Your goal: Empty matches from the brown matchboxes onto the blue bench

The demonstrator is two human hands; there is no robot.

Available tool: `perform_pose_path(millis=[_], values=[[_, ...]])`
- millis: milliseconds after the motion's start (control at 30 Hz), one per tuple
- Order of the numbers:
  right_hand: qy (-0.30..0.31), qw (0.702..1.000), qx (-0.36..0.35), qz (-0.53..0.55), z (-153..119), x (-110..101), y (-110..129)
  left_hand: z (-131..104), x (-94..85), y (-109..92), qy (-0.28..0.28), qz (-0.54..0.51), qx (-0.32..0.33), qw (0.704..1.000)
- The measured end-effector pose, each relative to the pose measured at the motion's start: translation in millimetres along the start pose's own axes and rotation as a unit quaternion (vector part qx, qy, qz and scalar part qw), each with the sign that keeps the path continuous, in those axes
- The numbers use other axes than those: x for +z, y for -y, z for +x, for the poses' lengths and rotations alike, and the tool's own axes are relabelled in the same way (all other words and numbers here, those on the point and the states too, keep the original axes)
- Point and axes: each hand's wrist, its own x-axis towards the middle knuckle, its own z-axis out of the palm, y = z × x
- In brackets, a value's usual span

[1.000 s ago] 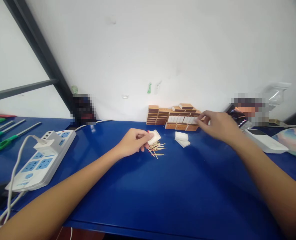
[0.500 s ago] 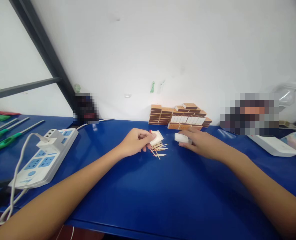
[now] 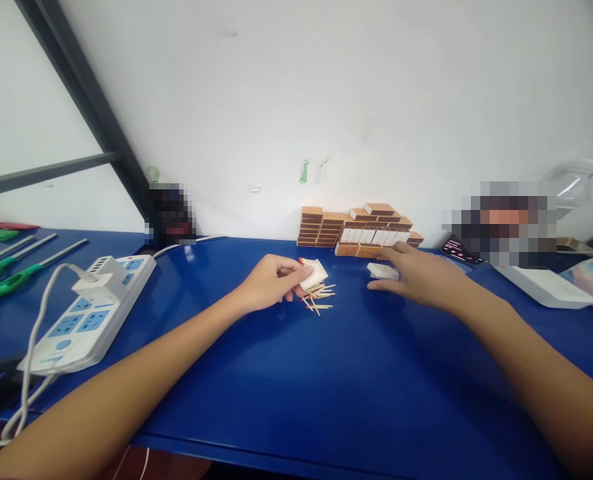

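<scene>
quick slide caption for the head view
Left hand holds a white matchbox tray over loose matches; right hand rests fingers on a second tray on the blue table.

Left hand (image 3: 271,281) pinched a small white matchbox tray (image 3: 313,273) above loose matchsticks (image 3: 319,298), right hand (image 3: 419,277) lay flat beside a white box (image 3: 382,271), stacked matchboxes (image 3: 359,232) lined the blue table's (image 3: 296,387) far edge, power strip (image 3: 89,310) sat toward its left edge.

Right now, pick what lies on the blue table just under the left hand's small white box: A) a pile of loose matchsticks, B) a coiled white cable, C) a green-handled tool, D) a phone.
A: the left hand pinches a small white box, and loose matchsticks lie scattered on the blue table directly beneath it.
</scene>
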Motion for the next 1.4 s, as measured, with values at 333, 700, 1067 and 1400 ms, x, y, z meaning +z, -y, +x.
perform_pose_path(millis=[333, 700, 1067, 1400], values=[[-0.025, 0.996, -0.033, 0.077, 7.8, 11.6, -2.2, 0.2, 0.9, 0.7, 0.018, 0.008, 0.001, 1.000], [-0.083, 0.973, -0.129, 0.172, -3.1, -24.1, 61.1, -0.2, 1.1, 0.2, 0.015, 0.009, 0.001, 1.000], [-0.099, 0.934, -0.201, 0.278, -15.2, -13.8, 112.1, -5.0, 10.0, 2.8, 0.057, -0.006, 0.024, 0.998], [-0.131, 0.963, -0.111, 0.210, -2.4, -33.3, 67.2, -7.1, 3.6, -4.8, -0.076, 0.147, 0.092, 0.982]])
